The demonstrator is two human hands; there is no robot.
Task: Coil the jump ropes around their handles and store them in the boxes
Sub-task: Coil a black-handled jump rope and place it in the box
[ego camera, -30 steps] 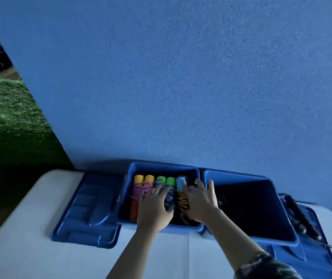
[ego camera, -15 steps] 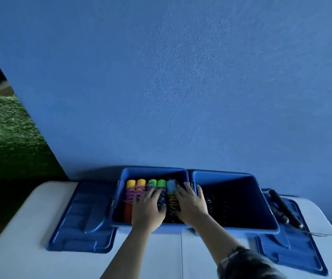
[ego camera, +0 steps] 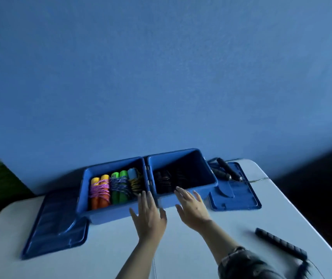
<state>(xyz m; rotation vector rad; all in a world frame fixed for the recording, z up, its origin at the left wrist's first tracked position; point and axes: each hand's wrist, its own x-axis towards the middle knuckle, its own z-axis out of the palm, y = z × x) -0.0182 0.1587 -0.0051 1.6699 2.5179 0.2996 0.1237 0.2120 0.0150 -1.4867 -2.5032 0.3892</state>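
Two blue boxes are sitting side by side on a white table [ego camera: 181, 248], touching at their inner walls, against a blue wall [ego camera: 161, 77]. The left hand [ego camera: 150, 216] is hovering in front of the near rim of the left box [ego camera: 108, 215], fingers straight and spread wide, holding nothing; its fingertips are overlapping the near right corner of that box. The right hand [ego camera: 192, 207] is hovering at the near rim of the right box [ego camera: 211, 170], fingers likewise extended and spread, holding nothing. Inside the left box, three coiled jump ropes are lying in a row beyond and to the left of the left hand: the orange-and-yellow-handled rope [ego camera: 99, 191] wrapped in pink cord at the far left, the green-handled rope [ego camera: 119, 187] wrapped in dark blue cord in the middle, and the light-blue-handled rope [ego camera: 133, 179] wrapped in yellow-and-black cord nearest the hand. Their handles are lying parallel, long axes running from the near wall to the far wall, with the bright capped ends pointing away from the person. Inside the right box, dark coiled ropes [ego camera: 164, 181] are lying just beyond the right hand; their orientation cannot be told in the shadow. A black handle [ego camera: 280, 243] is lying on the table well to the right of the right hand, its long axis running diagonally from near right to far left. Another black jump rope [ego camera: 228, 171] is resting on the right lid [ego camera: 239, 198] beside the right box. The left lid [ego camera: 54, 224] is lying flat beside the left box.
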